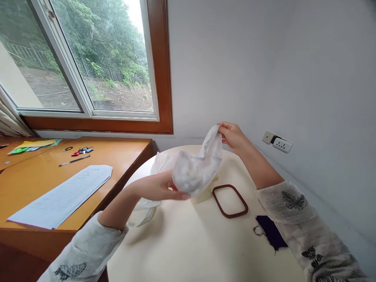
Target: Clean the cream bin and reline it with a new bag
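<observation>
Above the round cream table, a thin whitish plastic bag (196, 172) hangs between my two hands, its lower part blurred. My right hand (233, 136) pinches the bag's upper corner. Against its bulging lower end, my left hand (160, 186) is closed with thumb and fingers round it. I cannot make out what, if anything, lies inside. Behind my left hand is another white plastic bag (161, 162), partly hidden by the wrist. A pale cream object (202, 196) stands under the held bag, mostly covered by it.
A brown rounded frame (230, 214) lies on the round table (190, 246), with a dark purple cloth scrap (272, 233) to its right. On the wooden desk (129, 150) at left are paper sheets (64, 196), a pen (74, 161) and keys (82, 151). Wall sockets (282, 144) are at right.
</observation>
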A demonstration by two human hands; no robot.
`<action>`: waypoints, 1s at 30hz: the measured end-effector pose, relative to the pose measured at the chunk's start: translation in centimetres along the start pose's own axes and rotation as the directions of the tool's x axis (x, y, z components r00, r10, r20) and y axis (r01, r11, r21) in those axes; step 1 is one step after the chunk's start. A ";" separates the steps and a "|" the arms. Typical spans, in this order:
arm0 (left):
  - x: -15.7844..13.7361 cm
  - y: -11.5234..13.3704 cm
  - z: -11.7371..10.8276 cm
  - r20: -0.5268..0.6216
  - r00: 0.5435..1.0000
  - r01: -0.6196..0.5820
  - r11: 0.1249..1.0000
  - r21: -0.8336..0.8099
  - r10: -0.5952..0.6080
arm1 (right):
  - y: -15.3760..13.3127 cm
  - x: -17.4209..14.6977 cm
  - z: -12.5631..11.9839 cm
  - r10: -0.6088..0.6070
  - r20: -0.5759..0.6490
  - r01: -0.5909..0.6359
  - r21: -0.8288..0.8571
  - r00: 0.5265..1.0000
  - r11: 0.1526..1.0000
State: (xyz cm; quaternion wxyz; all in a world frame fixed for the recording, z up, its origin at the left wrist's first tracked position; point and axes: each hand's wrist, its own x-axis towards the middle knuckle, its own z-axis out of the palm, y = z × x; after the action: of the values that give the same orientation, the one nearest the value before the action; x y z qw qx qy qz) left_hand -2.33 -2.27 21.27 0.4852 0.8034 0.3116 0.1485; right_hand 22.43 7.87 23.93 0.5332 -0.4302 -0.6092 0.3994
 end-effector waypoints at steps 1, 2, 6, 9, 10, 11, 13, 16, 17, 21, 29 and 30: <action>-0.3 0.2 -0.5 0.099 0.995 0.018 0.998 0.062 -0.024 | -0.5 -0.2 0.5 0.003 0.031 -0.004 0.022 1.000 1.000; -0.5 0.4 -1.0 0.129 0.991 0.034 0.995 0.095 -0.047 | -1.0 -0.4 1.0 0.000 0.061 -0.002 0.031 0.998 1.000; 0.6 1.3 -2.1 -0.324 0.944 0.002 0.984 -0.175 -0.059 | -2.9 -1.6 3.2 -0.068 0.155 0.079 -0.065 0.986 0.995; 2.6 2.2 -1.3 -0.471 0.875 -0.052 0.946 -0.320 -0.111 | -4.1 -2.6 4.7 -0.175 0.251 0.236 -0.236 0.952 0.943; 3.2 2.3 -0.8 -0.476 0.874 -0.045 0.957 -0.287 -0.102 | -4.4 -2.9 5.0 -0.211 0.286 0.294 -0.287 0.935 0.912; 3.9 2.4 -0.4 -0.493 0.868 -0.051 0.975 -0.218 -0.065 | -4.7 -3.2 5.3 -0.234 0.320 0.341 -0.334 0.918 0.879; 4.8 2.1 0.2 -0.546 0.837 -0.074 0.996 -0.047 0.036 | -5.0 -3.8 5.4 -0.220 0.382 0.382 -0.421 0.897 0.823; 5.3 1.0 0.1 -0.611 0.790 -0.039 0.999 0.035 0.052 | -4.8 -4.5 4.4 -0.105 0.460 0.368 -0.530 0.882 0.764; 5.2 0.7 0.0 -0.630 0.776 -0.035 0.999 0.001 0.027 | -4.5 -4.6 3.9 -0.065 0.483 0.362 -0.554 0.873 0.749; 4.4 0.0 -0.8 -0.668 0.733 -0.094 0.954 -0.285 -0.127 | -2.3 -4.5 1.4 0.088 0.454 0.290 -0.695 0.887 0.658; 3.0 -0.9 -0.8 -0.571 0.782 -0.117 0.839 -0.531 -0.252 | 2.2 -2.8 -3.6 0.221 0.232 -0.014 -0.660 0.947 0.751; 2.9 -1.0 -0.6 -0.555 0.790 -0.112 0.829 -0.548 -0.260 | 2.4 -2.8 -4.0 0.204 0.216 -0.046 -0.570 0.955 0.820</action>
State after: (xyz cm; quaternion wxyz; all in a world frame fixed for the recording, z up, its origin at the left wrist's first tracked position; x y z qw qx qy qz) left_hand -0.82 0.35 20.51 0.5755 0.5225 0.4266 0.4624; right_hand 26.81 6.12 21.24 0.2693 -0.5485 -0.7356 0.2925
